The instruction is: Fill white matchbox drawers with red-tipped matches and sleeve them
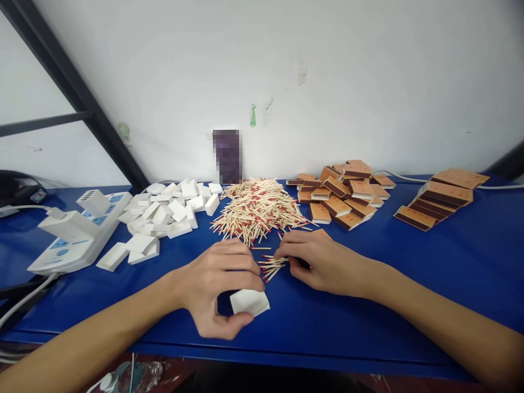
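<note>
Near the front of the blue table, my left hand (221, 281) curves its thumb and fingers around a small white matchbox tray (249, 302), gripping it by its edges. To the right, my right hand (315, 259) is closed, thumb and fingertips pinching the ends of several matches (271, 267) whose red heads point left. Behind both hands rises a large heap of loose matches (260, 207). Part of an orange matchbox cover (321, 233) shows just behind my right hand, which hides the rest of it.
White trays (164, 210) lie piled at the left, beside a power strip (82, 240) with chargers plugged in. Orange matchbox covers (347, 191) are heaped at the right, with a second stack (440, 199) farther right. A dark, blurred rectangle (228, 156) stands against the wall. The table's front edge (286, 357) is close.
</note>
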Tool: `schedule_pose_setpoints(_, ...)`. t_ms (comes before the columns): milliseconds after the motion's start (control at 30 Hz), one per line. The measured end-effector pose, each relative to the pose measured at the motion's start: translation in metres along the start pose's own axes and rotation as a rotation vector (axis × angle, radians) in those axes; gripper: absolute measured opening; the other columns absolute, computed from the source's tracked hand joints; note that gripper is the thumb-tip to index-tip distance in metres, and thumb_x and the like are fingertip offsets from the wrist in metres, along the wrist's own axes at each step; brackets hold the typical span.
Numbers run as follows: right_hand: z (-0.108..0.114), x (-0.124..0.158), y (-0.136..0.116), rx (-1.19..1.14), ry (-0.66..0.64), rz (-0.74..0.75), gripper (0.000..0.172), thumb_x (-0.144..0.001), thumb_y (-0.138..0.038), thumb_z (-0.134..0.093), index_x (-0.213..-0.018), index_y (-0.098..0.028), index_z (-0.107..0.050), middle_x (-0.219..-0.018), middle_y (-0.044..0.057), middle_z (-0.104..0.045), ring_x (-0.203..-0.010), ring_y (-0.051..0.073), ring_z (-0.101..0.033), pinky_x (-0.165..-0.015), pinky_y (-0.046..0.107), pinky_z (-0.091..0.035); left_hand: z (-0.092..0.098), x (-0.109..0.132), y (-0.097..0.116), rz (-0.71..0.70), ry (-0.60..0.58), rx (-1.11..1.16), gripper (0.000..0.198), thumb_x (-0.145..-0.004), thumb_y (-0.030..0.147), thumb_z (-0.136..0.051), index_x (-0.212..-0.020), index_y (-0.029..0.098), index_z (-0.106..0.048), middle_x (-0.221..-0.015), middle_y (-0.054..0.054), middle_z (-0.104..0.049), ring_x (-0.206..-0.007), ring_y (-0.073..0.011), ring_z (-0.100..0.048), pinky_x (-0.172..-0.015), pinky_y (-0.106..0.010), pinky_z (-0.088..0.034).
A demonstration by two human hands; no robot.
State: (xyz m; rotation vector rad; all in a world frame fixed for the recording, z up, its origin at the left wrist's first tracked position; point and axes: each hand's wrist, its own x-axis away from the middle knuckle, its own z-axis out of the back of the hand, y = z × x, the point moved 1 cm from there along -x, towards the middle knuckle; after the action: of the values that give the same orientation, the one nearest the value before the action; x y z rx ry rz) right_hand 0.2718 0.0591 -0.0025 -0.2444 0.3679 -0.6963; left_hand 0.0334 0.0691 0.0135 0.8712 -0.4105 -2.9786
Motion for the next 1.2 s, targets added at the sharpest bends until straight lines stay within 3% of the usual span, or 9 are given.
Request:
schedule_pose_setpoints(133, 0.0, 0.001, 0.002, 0.037, 0.005, -0.01, 0.027, -0.084, -0.004, -0.051, -0.1, -0.017, -0.07, -0.09, 0.006, -0.064, -0.082, 0.018, -0.059, -0.07, 0.03, -0.044, 0.0, 0.0, 0.005, 0.046, -0.138, -0.223, 0.041, -0.077, 0.044, -0.057, -0.106, 0.015, -0.063, -0.077, -0.007, -0.064, -0.065, -0.0218, -0.054, -0.058, -0.038, -0.039)
schedule_pose_setpoints(233, 0.0, 0.001, 0.002, 0.037, 0.005, -0.008, 0.03, -0.086, -0.006, -0.051, -0.107, -0.017, -0.069, -0.094, 0.007, -0.065, -0.084, 0.019, -0.06, -0.072, 0.031, -0.044, -0.002, -0.001, 0.009, 0.094, -0.228, -0.345, 0.043, -0.079, 0.044, -0.059, -0.111, 0.015, -0.063, -0.077, -0.005, -0.063, -0.067, -0.0217, -0.055, -0.061, -0.038, -0.04)
schedule_pose_setpoints(367, 0.001, 0.0, -0.002, 0.019, 0.001, -0.008, 0.029, -0.087, -0.007, -0.051, -0.107, -0.017, -0.07, -0.099, 0.008, -0.066, -0.086, 0.02, -0.062, -0.073, 0.032, -0.046, -0.008, -0.001, 0.011, 0.091, -0.213, -0.326, 0.033, -0.086, 0.033, -0.058, -0.114, 0.017, -0.061, -0.082, -0.004, -0.065, -0.071, -0.0204, -0.058, -0.064, -0.035, -0.043)
schedule_pose_setpoints(533, 0.002, 0.0, -0.003, 0.025, -0.001, 0.022, 0.043, -0.088, -0.007, -0.049, -0.125, -0.019, -0.066, -0.104, 0.009, -0.067, -0.092, 0.022, -0.063, -0.076, 0.035, -0.048, -0.01, 0.001, 0.006, 0.161, -0.163, -0.234, 0.034, -0.093, 0.041, -0.054, -0.117, 0.018, -0.06, -0.094, -0.007, -0.068, -0.08, -0.0209, -0.063, -0.071, -0.035, -0.049)
schedule_pose_setpoints(667, 0.001, 0.002, -0.002, 0.076, -0.015, 0.001, 0.036, -0.089, -0.009, -0.051, -0.116, -0.02, -0.071, -0.103, 0.009, -0.066, -0.09, 0.022, -0.063, -0.075, 0.036, -0.048, -0.005, 0.003, -0.005, 0.236, -0.102, -0.254, 0.031, -0.097, 0.035, -0.044, -0.116, 0.015, -0.06, -0.096, -0.009, -0.067, -0.083, -0.021, -0.062, -0.074, -0.034, -0.05)
schedule_pose_setpoints(833, 0.002, 0.003, -0.002, 0.103, -0.032, -0.021, 0.03, -0.09, -0.01, -0.05, -0.103, -0.021, -0.075, -0.101, 0.008, -0.065, -0.09, 0.022, -0.062, -0.077, 0.036, -0.048, -0.002, 0.008, -0.014, 0.295, -0.196, -0.307, 0.034, -0.1, 0.036, -0.043, -0.115, 0.015, -0.064, -0.09, -0.008, -0.063, -0.078, -0.0199, -0.059, -0.071, -0.032, -0.048)
schedule_pose_setpoints(1200, 0.004, 0.001, -0.004, 0.121, -0.051, -0.009, 0.034, -0.089, -0.011, -0.05, -0.11, -0.025, -0.074, -0.103, 0.007, -0.065, -0.091, 0.023, -0.061, -0.078, 0.038, -0.046, -0.002, 0.008, -0.014, 0.288, -0.314, -0.281, 0.041, -0.102, 0.041, -0.039, -0.125, 0.018, -0.064, -0.092, -0.008, -0.058, -0.082, -0.0223, -0.056, -0.076, -0.037, -0.047)
